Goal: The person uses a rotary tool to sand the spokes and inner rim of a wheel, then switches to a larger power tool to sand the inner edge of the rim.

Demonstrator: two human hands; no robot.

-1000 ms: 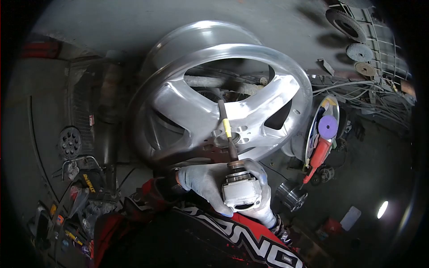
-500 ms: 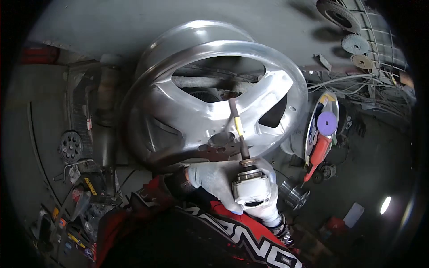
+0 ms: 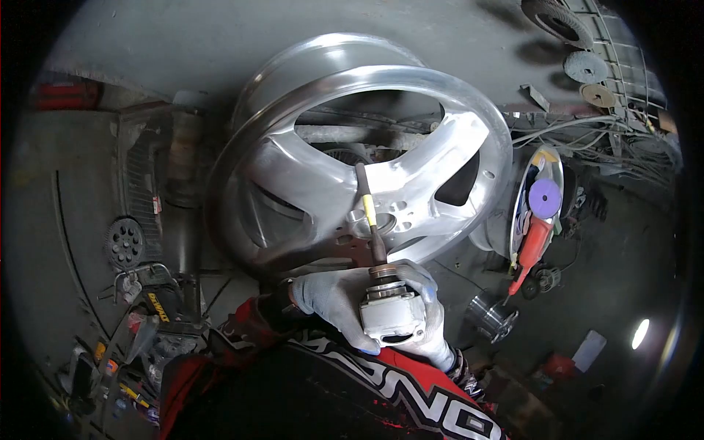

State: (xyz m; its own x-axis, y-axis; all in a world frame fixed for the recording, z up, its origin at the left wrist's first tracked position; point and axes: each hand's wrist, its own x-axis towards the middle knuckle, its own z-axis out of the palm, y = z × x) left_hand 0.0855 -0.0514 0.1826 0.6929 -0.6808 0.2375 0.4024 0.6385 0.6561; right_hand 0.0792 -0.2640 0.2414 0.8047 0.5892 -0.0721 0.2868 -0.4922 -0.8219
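A silver power grinder (image 3: 392,317) points away from my body, its long thin dark spindle with a yellow band reaching over the wheel. My left hand (image 3: 331,299), in a pale work glove, is closed around the grinder's left side. On the other side my right hand (image 3: 434,323), gloved too, wraps the tool with its fingers near the collar. In front stands a big polished alloy wheel rim (image 3: 381,165), tilted, with wide spokes and a bolt-hole hub. The spindle's tip overlaps the spoke area just above the hub hole in this view.
To the right a red angle polisher (image 3: 534,246) with a purple pad (image 3: 545,199) rests in a tray-like holder. Cables (image 3: 579,132) and a wire rack with discs (image 3: 585,67) are at upper right. Tools and a DeWalt-marked item (image 3: 157,306) clutter the lower left.
The grinder and both hands have shifted a little left, and the spindle tip has swung left across the hub area. The whole view has drifted slightly right.
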